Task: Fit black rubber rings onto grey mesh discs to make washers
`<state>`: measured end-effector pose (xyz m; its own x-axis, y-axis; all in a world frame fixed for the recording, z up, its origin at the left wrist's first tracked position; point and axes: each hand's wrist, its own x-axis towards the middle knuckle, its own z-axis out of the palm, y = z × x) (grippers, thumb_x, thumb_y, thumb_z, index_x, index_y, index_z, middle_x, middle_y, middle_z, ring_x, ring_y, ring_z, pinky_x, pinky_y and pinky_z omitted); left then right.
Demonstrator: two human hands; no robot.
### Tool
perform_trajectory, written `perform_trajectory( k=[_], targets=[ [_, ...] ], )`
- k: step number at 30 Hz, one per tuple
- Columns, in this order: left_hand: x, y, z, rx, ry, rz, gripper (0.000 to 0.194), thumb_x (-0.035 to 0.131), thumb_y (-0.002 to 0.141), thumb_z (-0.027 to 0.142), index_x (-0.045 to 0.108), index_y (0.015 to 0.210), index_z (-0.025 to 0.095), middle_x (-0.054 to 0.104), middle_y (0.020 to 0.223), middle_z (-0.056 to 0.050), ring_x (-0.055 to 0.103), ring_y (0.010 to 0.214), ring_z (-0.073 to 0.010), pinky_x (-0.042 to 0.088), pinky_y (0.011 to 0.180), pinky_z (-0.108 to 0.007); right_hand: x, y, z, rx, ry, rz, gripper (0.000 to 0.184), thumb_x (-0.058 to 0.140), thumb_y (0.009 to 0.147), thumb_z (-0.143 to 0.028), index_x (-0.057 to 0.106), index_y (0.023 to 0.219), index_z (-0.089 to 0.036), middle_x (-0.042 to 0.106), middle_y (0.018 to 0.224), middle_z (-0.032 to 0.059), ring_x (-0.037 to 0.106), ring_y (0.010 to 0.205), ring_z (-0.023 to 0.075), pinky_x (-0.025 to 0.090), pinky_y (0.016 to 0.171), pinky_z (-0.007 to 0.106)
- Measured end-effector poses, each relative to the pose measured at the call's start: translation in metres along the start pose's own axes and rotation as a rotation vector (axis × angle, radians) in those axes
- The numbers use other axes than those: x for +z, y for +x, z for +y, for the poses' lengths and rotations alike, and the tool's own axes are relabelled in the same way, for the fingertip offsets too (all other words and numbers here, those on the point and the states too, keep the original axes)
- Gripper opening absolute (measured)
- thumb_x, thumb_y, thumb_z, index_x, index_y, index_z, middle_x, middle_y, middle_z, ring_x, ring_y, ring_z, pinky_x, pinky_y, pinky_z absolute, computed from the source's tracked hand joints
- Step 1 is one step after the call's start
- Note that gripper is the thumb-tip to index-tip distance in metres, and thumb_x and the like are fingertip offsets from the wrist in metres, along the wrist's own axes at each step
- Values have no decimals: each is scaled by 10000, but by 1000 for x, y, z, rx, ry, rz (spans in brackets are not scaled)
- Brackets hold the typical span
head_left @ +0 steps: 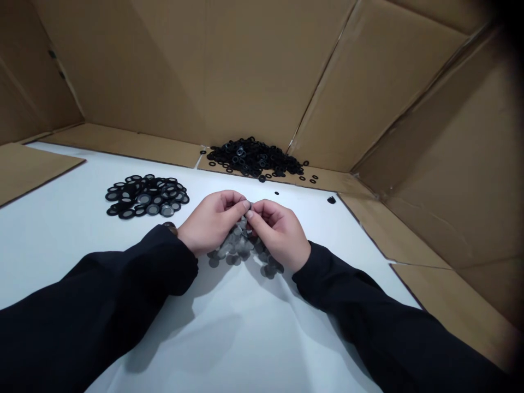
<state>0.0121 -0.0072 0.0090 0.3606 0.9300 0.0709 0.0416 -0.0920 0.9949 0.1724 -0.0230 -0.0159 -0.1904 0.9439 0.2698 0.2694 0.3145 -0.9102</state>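
Observation:
My left hand (pixel 215 221) and my right hand (pixel 282 232) meet in the middle, thumbs and forefingers pinched together. Between the fingertips shows a small dark grey disc (pixel 248 205), mostly covered by the thumbs. Directly beneath both hands lies a loose pile of thin grey discs (pixel 237 251), partly hidden by them. Left of my left hand is a heap of black rings with grey discs in their centres (pixel 143 199).
A big mound of black rings (pixel 256 155) lies at the back on a cardboard strip. Tall cardboard walls (pixel 245 65) enclose the white table (pixel 237 338). Small black pieces (pixel 331 200) lie at the right, and a bracelet (pixel 170 225) shows at my left wrist.

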Motion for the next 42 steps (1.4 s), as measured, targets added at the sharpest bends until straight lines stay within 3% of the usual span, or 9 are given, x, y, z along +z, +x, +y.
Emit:
perform_trajectory(
  k=[7, 16, 27, 34, 42],
  targets=[
    [0, 0, 0, 2, 20, 16, 217, 621, 813, 372, 579, 805, 160, 560, 688, 31, 483, 578, -88, 390, 536, -209, 1, 1, 3, 35, 106, 34, 210, 613, 845, -393, 573, 838, -187, 540, 688, -20, 486, 586, 106, 413, 555, 241],
    [-3, -1, 0, -17, 181, -64, 163, 576, 810, 326, 592, 776, 167, 578, 654, 21, 518, 572, -113, 400, 531, -226, 0, 3, 1, 101, 193, 30, 214, 607, 841, -402, 580, 847, -189, 541, 670, -29, 485, 586, 104, 400, 544, 226],
    [-1, -2, 0, 48, 197, -1, 200, 538, 867, 348, 573, 795, 164, 564, 688, 22, 498, 596, -103, 405, 559, -226, 0, 3, 4, 65, 83, -25, 195, 517, 902, -383, 538, 840, -200, 493, 656, -37, 454, 584, 108, 379, 544, 239],
    [-3, -1, -2, 10, 65, 12, 203, 581, 843, 365, 568, 816, 164, 558, 689, 30, 493, 586, -95, 389, 534, -215, 2, 3, 2, 76, 175, 7, 187, 601, 851, -374, 560, 880, -193, 547, 717, -25, 487, 603, 103, 403, 556, 237],
    [-3, -2, -1, 11, 198, -69, 163, 583, 818, 310, 588, 771, 154, 571, 677, 21, 501, 596, -99, 396, 542, -215, -1, 2, 5, 65, 92, 7, 176, 556, 872, -360, 567, 859, -185, 523, 681, -25, 470, 594, 107, 388, 550, 240]
  ],
)
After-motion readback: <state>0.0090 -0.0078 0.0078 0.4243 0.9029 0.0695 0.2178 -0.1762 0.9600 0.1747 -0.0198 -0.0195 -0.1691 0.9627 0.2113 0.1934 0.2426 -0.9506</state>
